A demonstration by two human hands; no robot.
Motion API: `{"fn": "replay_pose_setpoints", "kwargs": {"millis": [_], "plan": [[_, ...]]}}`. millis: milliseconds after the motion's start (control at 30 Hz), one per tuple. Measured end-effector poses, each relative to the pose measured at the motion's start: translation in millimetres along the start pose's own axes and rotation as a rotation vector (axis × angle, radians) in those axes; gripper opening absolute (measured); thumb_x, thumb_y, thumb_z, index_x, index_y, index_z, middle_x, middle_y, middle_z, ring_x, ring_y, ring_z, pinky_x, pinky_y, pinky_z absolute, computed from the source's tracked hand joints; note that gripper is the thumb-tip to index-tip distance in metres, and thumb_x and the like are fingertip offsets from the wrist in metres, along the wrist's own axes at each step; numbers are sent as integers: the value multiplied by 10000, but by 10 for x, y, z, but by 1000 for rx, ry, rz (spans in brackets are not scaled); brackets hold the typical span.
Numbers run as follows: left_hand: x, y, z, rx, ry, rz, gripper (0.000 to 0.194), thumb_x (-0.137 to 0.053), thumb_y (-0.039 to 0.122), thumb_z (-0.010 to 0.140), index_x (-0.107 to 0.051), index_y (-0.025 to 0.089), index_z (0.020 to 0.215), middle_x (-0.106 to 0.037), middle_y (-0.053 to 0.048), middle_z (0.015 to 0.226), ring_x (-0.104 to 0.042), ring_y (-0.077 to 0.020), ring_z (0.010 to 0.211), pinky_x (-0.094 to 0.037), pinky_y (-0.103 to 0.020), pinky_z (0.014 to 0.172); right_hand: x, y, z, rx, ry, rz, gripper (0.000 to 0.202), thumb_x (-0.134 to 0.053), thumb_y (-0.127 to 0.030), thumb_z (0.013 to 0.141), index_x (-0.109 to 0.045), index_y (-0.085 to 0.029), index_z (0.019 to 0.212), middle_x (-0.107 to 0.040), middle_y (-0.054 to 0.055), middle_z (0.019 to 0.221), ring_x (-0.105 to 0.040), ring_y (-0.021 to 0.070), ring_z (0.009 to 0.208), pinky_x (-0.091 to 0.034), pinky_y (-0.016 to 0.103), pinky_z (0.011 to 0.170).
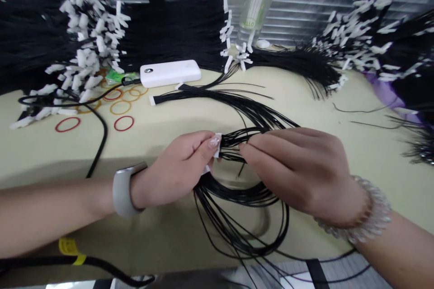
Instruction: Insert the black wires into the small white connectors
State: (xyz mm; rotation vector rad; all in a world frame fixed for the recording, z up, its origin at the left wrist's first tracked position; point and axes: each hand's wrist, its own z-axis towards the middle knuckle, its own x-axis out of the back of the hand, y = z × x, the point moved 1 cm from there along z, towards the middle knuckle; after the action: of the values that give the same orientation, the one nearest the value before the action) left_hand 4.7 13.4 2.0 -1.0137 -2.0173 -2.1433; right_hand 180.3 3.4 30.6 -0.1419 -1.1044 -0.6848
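Observation:
My left hand (pixel 179 165), with a grey watch band at the wrist, pinches a white connector (pixel 218 145) between thumb and fingers. Black wires (pixel 233 137) run from that connector toward my right hand (pixel 298 169). The right fingers are pressed together around some of these wires; the fingertips are partly hidden. Under my left hand a second white connector (pixel 205 170) shows, its black wires (pixel 244 194) looping down past the table's front edge. Beyond my hands, another wire bundle (pixel 220 95) lies on the table, with white connectors at its left end.
Piles of black wires (pixel 172 31) with white connectors line the back. A white power bank (pixel 171 73) with a black cable lies before them. Red and yellow rubber bands (pixel 124 123) are at left, a clear bottle (pixel 257 4) stands behind, and purple material (pixel 386 90) is at right.

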Motion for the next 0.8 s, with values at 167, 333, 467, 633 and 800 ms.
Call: {"fn": "replay_pose_setpoints", "kwargs": {"millis": [167, 333, 467, 633, 800], "plan": [[-11, -22, -6, -33, -51, -5, 298, -304, 313, 864, -406, 167, 626, -423, 50, 561, -375, -71, 519, -325, -171, 489, -7, -63, 46, 42, -103, -80, 169, -400, -142, 807, -522, -176, 695, -492, -3, 613, -391, 104, 523, -241, 267, 454], [-7, -31, -9, -30, -53, 0, 257, -324, 268, 855, -404, 169, 633, -421, 49, 565, -382, -75, 524, -332, -174, 497, -62, -72, 58, 58, -103, -98, 194, -367, -146, 825, -450, -176, 653, -395, -9, 576, -309, 103, 515, -204, 265, 459], [-7, -22, -14, -39, -40, -2, 256, -332, 271, 851, -411, 168, 631, -424, 47, 562, -386, -79, 521, -332, -180, 500, -120, -30, 43, 44, -94, -46, 196, -372, -154, 829, -441, -173, 647, -381, -12, 584, -297, 100, 526, -196, 263, 469], [-12, 10, -35, 2, 0, -48, 302, -328, 336, 853, -409, 169, 615, -394, 50, 540, -362, -76, 496, -309, -182, 477, -124, 89, 16, -155, -138, 135, 119, -452, -222, 813, -442, -163, 710, -442, 0, 723, -388, 85, 617, -283, 218, 516], [-3, -28, 0, 66, 170, -50, 368, -296, 409, 851, -430, 167, 608, -410, 41, 524, -374, -84, 473, -295, -194, 452, 95, 172, -5, -376, 89, 265, 270, -636, -294, 678, -410, -152, 641, -418, -6, 679, -380, 72, 591, -311, 202, 515]]}}
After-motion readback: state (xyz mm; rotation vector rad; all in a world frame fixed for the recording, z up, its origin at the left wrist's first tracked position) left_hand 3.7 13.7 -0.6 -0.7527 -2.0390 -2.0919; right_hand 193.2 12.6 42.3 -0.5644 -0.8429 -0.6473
